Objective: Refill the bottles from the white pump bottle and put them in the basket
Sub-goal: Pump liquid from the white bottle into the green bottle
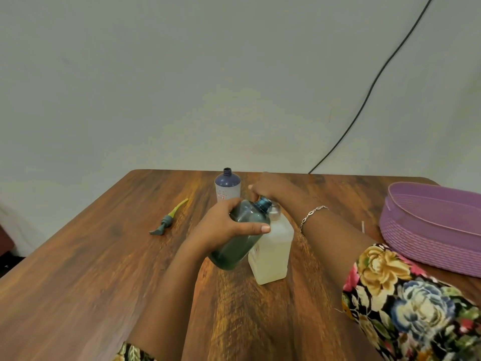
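Head view: gripping the tilted green bottle [239, 238] in the left hand [223, 225] at frame centre, neck by the white pump bottle [273, 254]. Reaching the right hand [270, 187] over its top, grip impossible to tell. Seeing the basket [429, 230] lying at right edge on the table [91, 269].

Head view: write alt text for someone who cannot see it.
A left hand holds a dark green bottle tilted toward a white pump bottle, whose top the right hand covers. At right, a purple woven basket sits on the wooden table.

Translucent teal plastic bottle [240, 246] gripped tilted in left hand [223, 226], open neck just beside top of square white pump bottle [272, 252] upright on wooden counter [104, 256]; right hand [270, 187] over that top.
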